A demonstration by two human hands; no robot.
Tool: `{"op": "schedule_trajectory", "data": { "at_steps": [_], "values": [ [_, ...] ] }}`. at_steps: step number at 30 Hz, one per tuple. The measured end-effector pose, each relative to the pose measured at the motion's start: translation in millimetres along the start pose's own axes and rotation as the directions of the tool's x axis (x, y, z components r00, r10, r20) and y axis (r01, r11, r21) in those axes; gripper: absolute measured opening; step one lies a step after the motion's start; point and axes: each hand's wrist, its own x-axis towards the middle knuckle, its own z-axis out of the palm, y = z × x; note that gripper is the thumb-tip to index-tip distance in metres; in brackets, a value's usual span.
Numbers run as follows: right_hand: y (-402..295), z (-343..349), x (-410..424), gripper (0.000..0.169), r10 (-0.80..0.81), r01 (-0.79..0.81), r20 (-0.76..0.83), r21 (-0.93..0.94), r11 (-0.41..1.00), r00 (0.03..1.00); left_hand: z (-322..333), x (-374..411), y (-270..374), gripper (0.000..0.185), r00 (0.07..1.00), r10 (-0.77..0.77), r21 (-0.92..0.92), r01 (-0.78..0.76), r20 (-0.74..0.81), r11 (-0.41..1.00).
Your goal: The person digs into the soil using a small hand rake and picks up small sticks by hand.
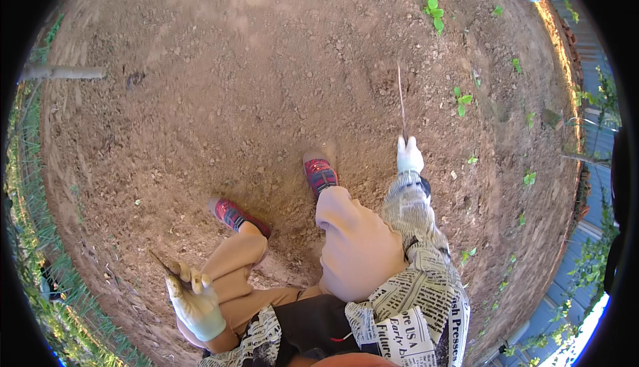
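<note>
My right hand (pixel 410 156), in a white work glove, reaches out over the bare soil (pixel 259 92). It grips the dark near end of a thin stick or slender tool (pixel 401 95). The far tip lies over a darker, disturbed patch of soil (pixel 384 80); whether it touches the ground I cannot tell. Beside my left knee, my left hand (pixel 193 301) wears a glove with soil-stained fingers. Those fingers are curled around a thin brown stick-like piece (pixel 159 261), mostly hidden by the hand. Small leafy seedlings (pixel 463 101) grow to the right of my right hand.
More green seedlings (pixel 433 11) stand farther ahead. A pale post or trunk (pixel 65 72) juts in at the left, near a grassy strip (pixel 37 202). Along the right run stacked bricks (pixel 583 192) and a blue-grey wall (pixel 574 257). My red shoes (pixel 319 172) rest on the soil.
</note>
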Motion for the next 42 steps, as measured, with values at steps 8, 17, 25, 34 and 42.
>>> {"op": "schedule_trajectory", "data": {
  "at_steps": [8, 17, 25, 34, 42],
  "values": [
    [-55, 8, 55, 0.046, -0.003, 0.004, 0.013, -0.098, 0.995, 1.000, -8, 3, 2, 0.023, 1.000, 0.006, -0.032, -0.006, -0.004, 0.999],
    [13, 48, -78, 0.042, -0.091, 0.103, 0.204, -0.052, 0.993, 0.975, -3, -3, 4, 0.025, 1.000, 0.012, -0.007, -0.012, -0.019, 1.000],
    [-81, 38, -5, 0.048, -0.216, 0.202, 0.119, 0.123, 0.972, 0.969, -2, -1, -5, 0.026, 0.997, 0.046, 0.061, -0.043, -0.054, 0.997],
    [-211, 30, 23, 0.050, -0.442, 0.441, 0.202, 0.051, 0.896, 0.874, 9, -6, -1, 0.024, 0.996, 0.040, 0.028, -0.038, -0.077, 0.999],
    [-90, 42, -91, 0.038, -0.576, 0.631, 0.372, -0.035, 0.775, 0.728, 6, -9, 4, 0.024, 0.999, 0.029, 0.034, -0.028, -0.044, 0.999]
  ]
}}
